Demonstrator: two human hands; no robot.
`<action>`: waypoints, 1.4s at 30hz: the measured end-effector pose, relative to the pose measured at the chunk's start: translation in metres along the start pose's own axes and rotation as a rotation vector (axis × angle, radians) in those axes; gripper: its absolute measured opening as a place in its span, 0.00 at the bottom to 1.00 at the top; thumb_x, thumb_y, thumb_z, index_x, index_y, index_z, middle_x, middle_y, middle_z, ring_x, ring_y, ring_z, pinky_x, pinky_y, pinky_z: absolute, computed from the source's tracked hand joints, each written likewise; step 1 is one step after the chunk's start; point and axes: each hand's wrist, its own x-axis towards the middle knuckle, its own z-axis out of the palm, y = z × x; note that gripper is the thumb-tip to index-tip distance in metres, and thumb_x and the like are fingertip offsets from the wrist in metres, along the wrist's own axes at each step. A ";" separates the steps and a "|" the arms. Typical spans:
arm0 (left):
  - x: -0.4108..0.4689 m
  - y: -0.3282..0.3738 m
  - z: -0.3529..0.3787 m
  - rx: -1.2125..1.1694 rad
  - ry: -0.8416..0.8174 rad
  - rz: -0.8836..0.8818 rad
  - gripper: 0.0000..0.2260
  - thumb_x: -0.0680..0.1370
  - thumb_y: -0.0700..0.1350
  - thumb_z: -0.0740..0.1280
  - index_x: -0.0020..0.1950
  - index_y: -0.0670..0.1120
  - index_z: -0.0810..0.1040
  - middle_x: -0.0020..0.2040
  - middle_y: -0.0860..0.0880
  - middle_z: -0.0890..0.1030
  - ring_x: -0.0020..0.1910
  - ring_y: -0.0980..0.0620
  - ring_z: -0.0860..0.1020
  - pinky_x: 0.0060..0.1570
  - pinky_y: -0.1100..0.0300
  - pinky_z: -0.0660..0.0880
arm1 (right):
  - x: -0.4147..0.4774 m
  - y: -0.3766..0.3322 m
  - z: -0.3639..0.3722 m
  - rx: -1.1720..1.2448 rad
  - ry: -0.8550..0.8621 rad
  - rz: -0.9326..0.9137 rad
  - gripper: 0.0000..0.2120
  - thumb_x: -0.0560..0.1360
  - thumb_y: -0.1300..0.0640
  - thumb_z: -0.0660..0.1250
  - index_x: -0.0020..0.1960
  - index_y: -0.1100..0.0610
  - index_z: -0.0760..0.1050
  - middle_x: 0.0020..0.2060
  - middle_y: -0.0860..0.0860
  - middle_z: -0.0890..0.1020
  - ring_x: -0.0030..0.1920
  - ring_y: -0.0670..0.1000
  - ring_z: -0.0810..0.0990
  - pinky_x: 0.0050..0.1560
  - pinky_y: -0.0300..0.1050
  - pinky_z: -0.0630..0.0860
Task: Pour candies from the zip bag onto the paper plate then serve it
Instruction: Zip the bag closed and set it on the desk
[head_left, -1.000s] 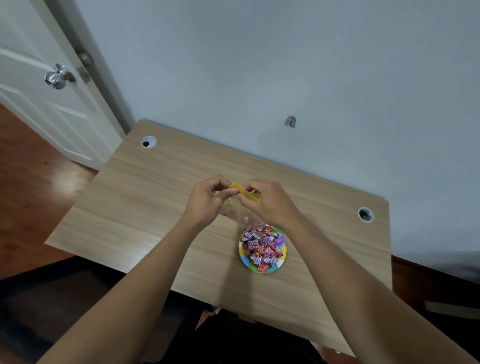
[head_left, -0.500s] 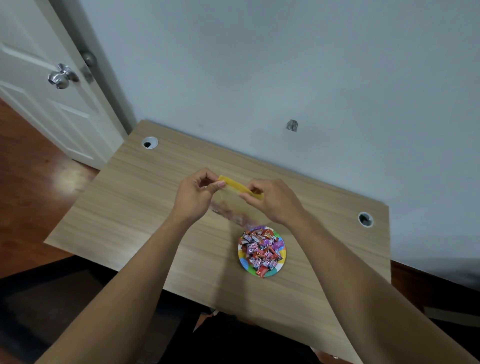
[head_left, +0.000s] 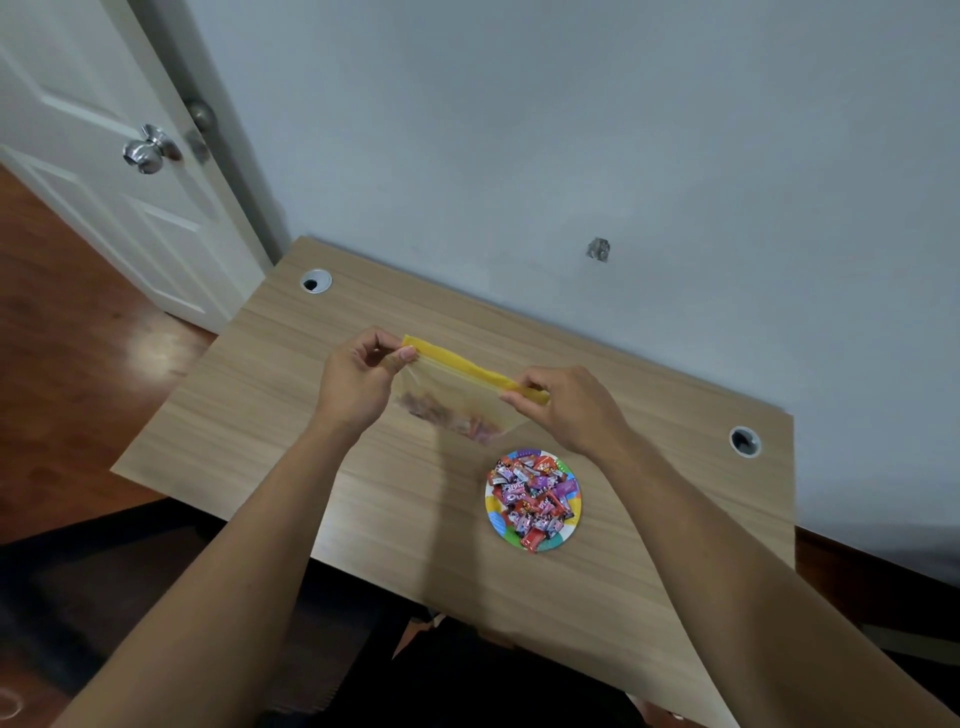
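A clear zip bag (head_left: 457, 400) with a yellow zip strip hangs above the wooden table (head_left: 291, 415), stretched between both hands. My left hand (head_left: 358, 379) pinches the strip's left end and my right hand (head_left: 566, 405) pinches its right end. A few candies show blurred in the bag's bottom. Below the right hand sits a small colourful paper plate (head_left: 569, 535) piled with wrapped candies (head_left: 532, 496) in red, pink and purple.
The table stands against a grey wall, with round cable holes at the back left (head_left: 315, 281) and at the right (head_left: 745, 441). A white door with a metal knob (head_left: 148, 151) is at the left. Dark floor lies beyond the table's near edge.
My hands have moved apart along the yellow strip, the left hand going left, so the bag is now spread wide. The plate of candies has stayed in place.
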 end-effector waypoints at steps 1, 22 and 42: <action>0.000 -0.001 -0.002 -0.004 0.009 -0.004 0.03 0.80 0.39 0.75 0.48 0.39 0.85 0.43 0.50 0.86 0.42 0.58 0.81 0.50 0.65 0.77 | -0.001 0.001 0.000 0.000 -0.008 -0.002 0.23 0.78 0.29 0.64 0.49 0.46 0.85 0.39 0.44 0.87 0.38 0.48 0.83 0.42 0.56 0.83; -0.006 -0.044 -0.019 0.032 0.022 -0.116 0.07 0.82 0.38 0.73 0.53 0.33 0.84 0.32 0.62 0.85 0.29 0.67 0.76 0.35 0.72 0.71 | -0.011 0.000 0.016 -0.095 -0.105 -0.180 0.22 0.82 0.39 0.70 0.37 0.51 0.69 0.30 0.45 0.72 0.34 0.54 0.72 0.37 0.48 0.64; -0.028 -0.094 -0.042 0.132 -0.031 -0.350 0.08 0.82 0.40 0.72 0.54 0.35 0.84 0.41 0.50 0.87 0.44 0.51 0.82 0.48 0.52 0.78 | -0.052 -0.023 0.103 -0.023 -0.348 0.136 0.16 0.87 0.48 0.64 0.55 0.61 0.80 0.55 0.60 0.86 0.58 0.65 0.83 0.45 0.51 0.68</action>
